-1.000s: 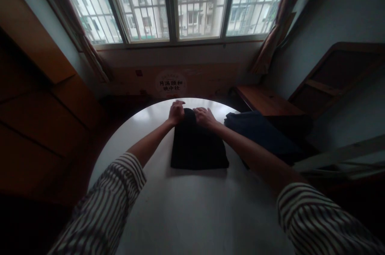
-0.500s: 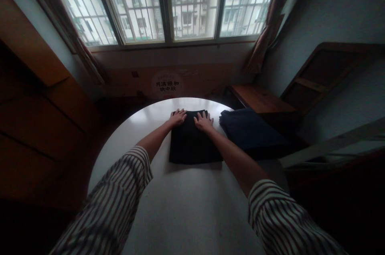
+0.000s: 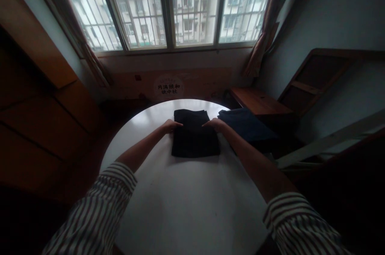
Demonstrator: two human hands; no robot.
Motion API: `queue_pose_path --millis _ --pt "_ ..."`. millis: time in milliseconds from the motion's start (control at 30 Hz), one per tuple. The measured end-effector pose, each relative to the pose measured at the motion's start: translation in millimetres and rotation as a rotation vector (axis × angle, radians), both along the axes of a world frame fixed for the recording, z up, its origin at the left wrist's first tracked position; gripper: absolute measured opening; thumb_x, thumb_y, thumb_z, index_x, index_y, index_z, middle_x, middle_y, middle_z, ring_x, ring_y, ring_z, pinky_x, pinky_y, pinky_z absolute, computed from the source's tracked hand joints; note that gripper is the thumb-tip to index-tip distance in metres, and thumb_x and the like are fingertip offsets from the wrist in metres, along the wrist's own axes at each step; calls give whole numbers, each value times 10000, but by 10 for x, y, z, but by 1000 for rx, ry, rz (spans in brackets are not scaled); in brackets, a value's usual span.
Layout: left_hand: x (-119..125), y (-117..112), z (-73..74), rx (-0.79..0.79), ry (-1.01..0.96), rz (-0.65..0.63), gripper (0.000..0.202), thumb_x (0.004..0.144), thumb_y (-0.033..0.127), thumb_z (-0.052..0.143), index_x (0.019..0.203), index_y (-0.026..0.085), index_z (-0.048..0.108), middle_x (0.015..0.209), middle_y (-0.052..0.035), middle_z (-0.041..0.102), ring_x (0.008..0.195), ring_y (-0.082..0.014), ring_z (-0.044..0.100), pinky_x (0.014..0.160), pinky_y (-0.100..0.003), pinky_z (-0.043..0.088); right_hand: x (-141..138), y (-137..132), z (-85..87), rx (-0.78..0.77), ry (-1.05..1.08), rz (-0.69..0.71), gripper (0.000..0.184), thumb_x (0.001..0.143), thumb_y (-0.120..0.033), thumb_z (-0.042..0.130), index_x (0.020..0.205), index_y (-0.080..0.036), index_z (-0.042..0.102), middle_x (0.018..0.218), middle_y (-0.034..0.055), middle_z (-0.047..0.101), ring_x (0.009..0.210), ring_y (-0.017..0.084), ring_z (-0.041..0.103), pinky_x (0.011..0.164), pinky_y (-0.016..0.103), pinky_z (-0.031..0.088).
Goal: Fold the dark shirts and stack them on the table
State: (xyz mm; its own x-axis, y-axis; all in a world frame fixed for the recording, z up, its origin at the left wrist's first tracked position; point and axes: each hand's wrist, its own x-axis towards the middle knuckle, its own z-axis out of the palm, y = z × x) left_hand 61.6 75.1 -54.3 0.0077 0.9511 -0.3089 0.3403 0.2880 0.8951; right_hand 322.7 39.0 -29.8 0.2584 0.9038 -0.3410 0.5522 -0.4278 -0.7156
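A black folded garment [image 3: 196, 138] lies in a neat rectangle near the far side of the white table; its exact kind is too dark to tell. My left hand [image 3: 170, 126] grips its left edge, thumb on top and fingers around the side, partly hidden. On the opposite edge, my right hand [image 3: 215, 124] holds it the same way, its thumb pointing inward across the cloth. Just right of that hand, a dark blue folded garment [image 3: 249, 124] rests at the table's edge, partly covered by my right forearm.
The round white table [image 3: 168, 203] reaches toward me. Behind it are a printed cardboard panel [image 3: 198, 82] and a barred window [image 3: 192, 6]. A low wooden cabinet [image 3: 258, 100] stands at the back right, wooden cupboards [image 3: 30, 126] at the left, and a pale slanted rail [image 3: 331, 138] at the right.
Both hands have gone from lying flat on the black garment's far part to gripping its left and right edges, nearer to me. The view has shifted slightly.
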Motion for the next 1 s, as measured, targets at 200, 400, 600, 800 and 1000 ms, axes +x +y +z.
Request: queue_pose_path --millis 200,400,600,800,1000 --pt "-26 -101 13 -48 -22 -50 343 637 289 885 809 106 651 667 -55 668 652 -212 658 568 -280 493 11 -60 -39 5 182 -35 372 662 -241 879 916 -58 677 760 80 699 726 204 686 585 254 561" --pt "-134 -199 -129 26 -140 -39 628 721 241 843 1248 100 533 883 -94 696 687 -180 664 611 -267 538 -9 -126 -77 14 358 -49 195 867 -199 722 1002 -74 656 904 68 693 750 145 668 653 257 570" --pt "-98 -183 -270 129 -289 -29 896 734 192 821 1436 264 270 1027 -68 649 688 -152 665 664 -317 584 -89 -172 -75 47 513 -90 255 963 -315 613 1147 -139 617 1048 58 668 827 155 666 710 320 582" --pt "-113 -177 -284 144 -342 -48 608 743 114 736 1286 221 484 863 -13 642 622 -134 634 589 -258 543 -67 -261 -34 102 634 -107 467 731 -155 792 1142 -140 570 878 69 692 679 184 671 600 290 568" --pt "-217 -325 -133 156 -379 -93 260 738 190 758 983 121 708 746 -27 676 609 -115 612 595 -219 499 -153 -384 12 242 716 -107 876 629 -85 801 1351 -276 342 957 6 626 676 138 642 601 257 560"
